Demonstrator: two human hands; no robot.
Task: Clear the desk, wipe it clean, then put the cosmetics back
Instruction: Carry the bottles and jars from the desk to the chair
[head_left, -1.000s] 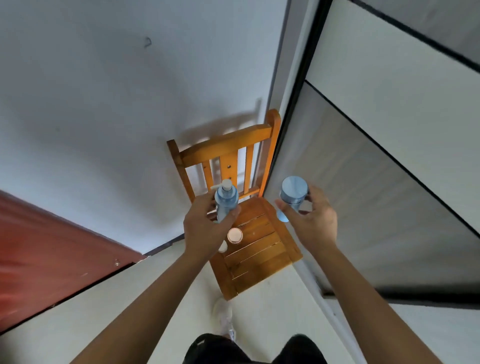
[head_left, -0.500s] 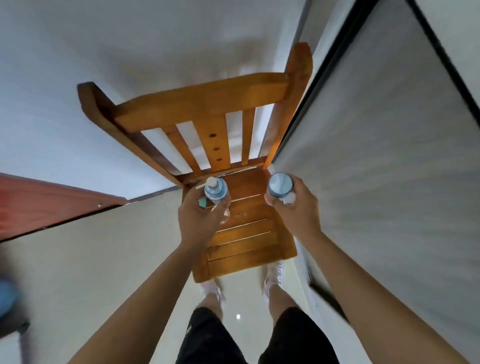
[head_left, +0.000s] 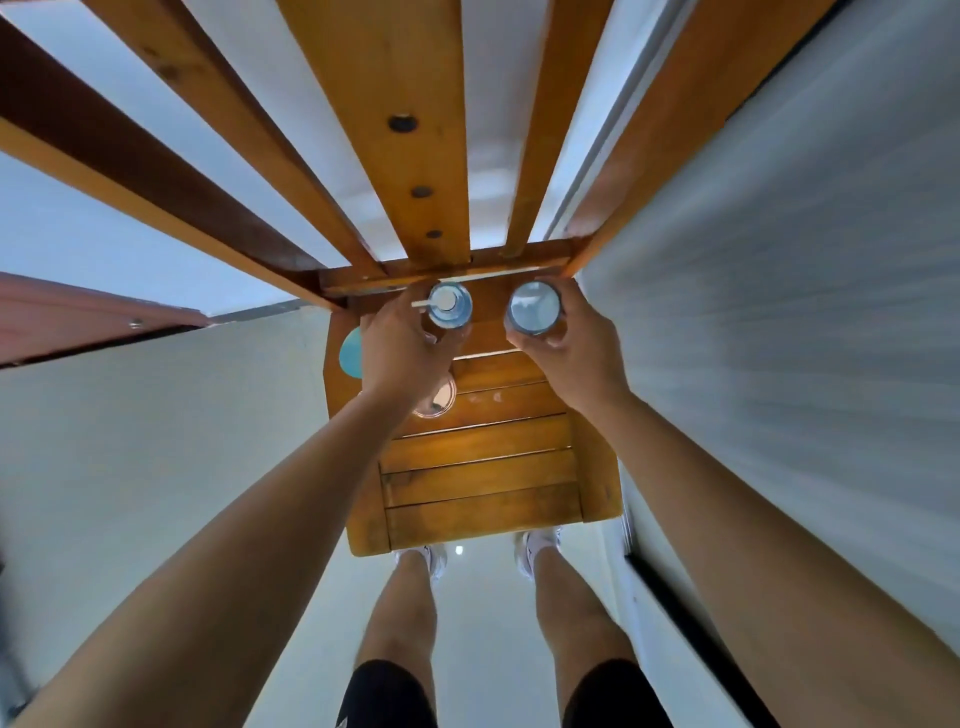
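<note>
I look straight down over a wooden chair (head_left: 483, 478). My left hand (head_left: 400, 348) grips a blue pump bottle (head_left: 449, 306) with a white nozzle, held upright at the back of the seat. My right hand (head_left: 566, 343) grips a blue round-lidded jar (head_left: 534, 307) beside it, also at the back of the seat. Whether either container touches the seat I cannot tell. A pink-lidded jar (head_left: 441, 402) stands on the seat, partly hidden under my left wrist. A teal round item (head_left: 351, 353) shows at the seat's left edge.
The chair's backrest slats (head_left: 400, 130) rise close toward the camera and fill the top of the view. A grey wall or panel (head_left: 779, 338) runs along the right, close to the chair. My legs and white shoes (head_left: 436, 561) stand on the pale floor in front of the seat.
I have bent much closer over the chair. Both hands moved down and back toward the rear of the seat, still holding the pump bottle and the jar.
</note>
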